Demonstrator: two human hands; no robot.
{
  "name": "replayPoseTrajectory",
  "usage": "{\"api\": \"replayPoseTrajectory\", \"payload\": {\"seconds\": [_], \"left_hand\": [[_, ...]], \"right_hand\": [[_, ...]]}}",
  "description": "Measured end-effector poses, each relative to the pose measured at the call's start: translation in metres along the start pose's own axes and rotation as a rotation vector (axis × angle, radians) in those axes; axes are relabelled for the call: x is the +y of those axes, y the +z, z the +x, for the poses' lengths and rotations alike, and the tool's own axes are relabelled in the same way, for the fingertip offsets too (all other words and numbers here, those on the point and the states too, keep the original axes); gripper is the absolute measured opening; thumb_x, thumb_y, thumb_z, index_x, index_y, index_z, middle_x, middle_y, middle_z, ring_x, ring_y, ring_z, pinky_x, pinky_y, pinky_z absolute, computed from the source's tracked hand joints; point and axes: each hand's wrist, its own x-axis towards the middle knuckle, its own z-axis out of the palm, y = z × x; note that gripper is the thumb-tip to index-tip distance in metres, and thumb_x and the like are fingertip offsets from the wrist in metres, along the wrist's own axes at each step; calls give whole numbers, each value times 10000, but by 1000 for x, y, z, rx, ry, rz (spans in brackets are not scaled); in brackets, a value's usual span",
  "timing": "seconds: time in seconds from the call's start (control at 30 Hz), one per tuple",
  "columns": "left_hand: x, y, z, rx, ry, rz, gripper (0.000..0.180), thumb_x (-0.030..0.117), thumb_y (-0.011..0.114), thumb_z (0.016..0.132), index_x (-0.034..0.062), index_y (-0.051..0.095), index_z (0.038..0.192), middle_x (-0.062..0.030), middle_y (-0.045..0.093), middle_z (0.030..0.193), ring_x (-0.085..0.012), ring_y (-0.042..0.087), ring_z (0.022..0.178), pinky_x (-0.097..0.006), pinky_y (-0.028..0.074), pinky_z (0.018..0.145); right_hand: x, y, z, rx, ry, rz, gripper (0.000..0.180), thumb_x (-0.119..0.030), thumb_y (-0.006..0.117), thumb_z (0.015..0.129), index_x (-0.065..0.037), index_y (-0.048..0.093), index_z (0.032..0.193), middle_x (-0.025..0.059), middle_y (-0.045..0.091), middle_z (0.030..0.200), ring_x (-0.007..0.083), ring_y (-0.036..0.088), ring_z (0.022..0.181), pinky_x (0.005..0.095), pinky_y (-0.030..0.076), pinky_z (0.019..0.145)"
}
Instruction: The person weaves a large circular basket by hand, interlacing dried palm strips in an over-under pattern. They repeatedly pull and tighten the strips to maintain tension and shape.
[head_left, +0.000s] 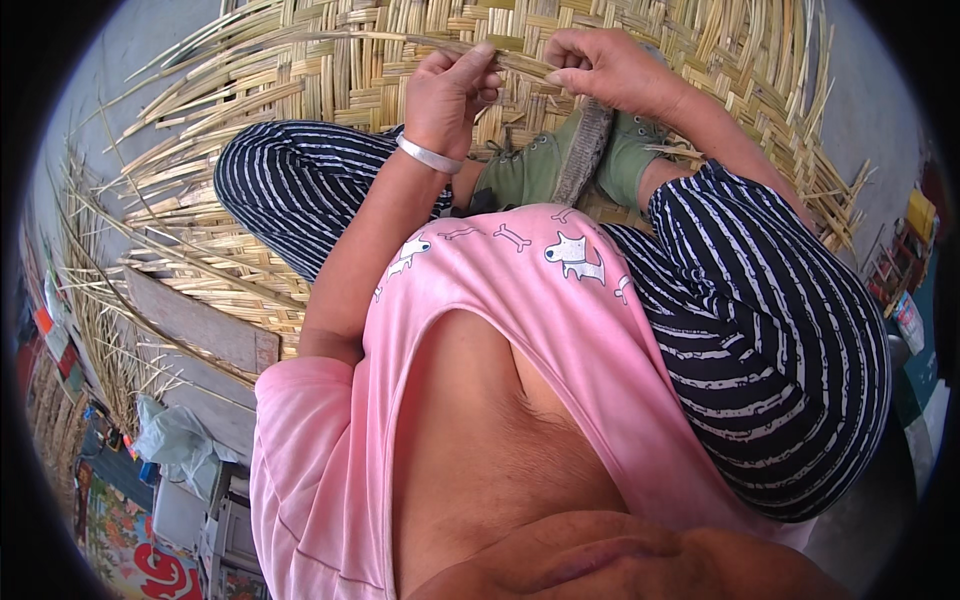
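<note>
A large woven mat of pale, flattened reed strips [355, 85] spreads under and around me, with loose strip ends fraying out at its left and right sides. Above it, my left hand [455, 85] pinches a long reed strip [380, 37] between thumb and fingers; the strip trails off to the left. My right hand [605, 68] is closed with thumb and forefinger together at the other end of the same strip. Between the two hands a short stretch of the strip [523, 65] shows. A white bangle [430, 155] circles my left wrist.
My crossed legs and green shoes [535, 165] rest on the mat. A wooden board [205, 320] lies at the left, near a pile of loose strips [95, 290]. A clear plastic bag [180, 440] sits lower left. Assorted items [900, 255] stand at the far right.
</note>
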Motion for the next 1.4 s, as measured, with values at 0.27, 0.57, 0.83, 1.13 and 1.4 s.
{"api": "replayPoseTrajectory", "payload": {"seconds": [0.27,0.57,0.83,1.13,1.4], "left_hand": [[-11,0,6,-37,255,332,170,119,787,921,-17,727,1001,-64,743,861,-113,692,743,-237,553,655],[-8,4,2,18,433,393,210,126,750,957,0,741,1125,-75,769,998,-128,726,864,-254,571,707],[30,-52,31,180,575,352,166,93,743,953,43,750,1111,-78,771,1019,-150,741,849,-286,629,706],[113,-116,19,268,440,158,129,37,723,950,-7,709,1071,-127,752,1029,-270,746,955,-372,600,788],[159,-160,-14,363,575,278,135,34,727,946,6,707,1077,-115,761,1025,-243,751,926,-318,594,743]], "right_hand": [[-1,-1,-2,-30,44,-15,191,-160,719,939,-19,597,981,33,613,724,116,595,662,306,485,617],[6,5,8,-125,279,97,287,-306,683,1008,-29,646,943,33,649,716,103,623,608,289,499,562],[27,2,2,-71,205,139,315,-331,646,1030,-33,654,928,21,661,746,92,653,613,270,519,562],[48,-12,-11,-19,222,109,270,-264,634,1034,0,653,980,27,646,774,116,669,669,278,546,638],[48,-7,-24,42,-50,-388,228,-216,630,998,-11,692,1077,166,713,854,304,702,751,412,560,717]]}}
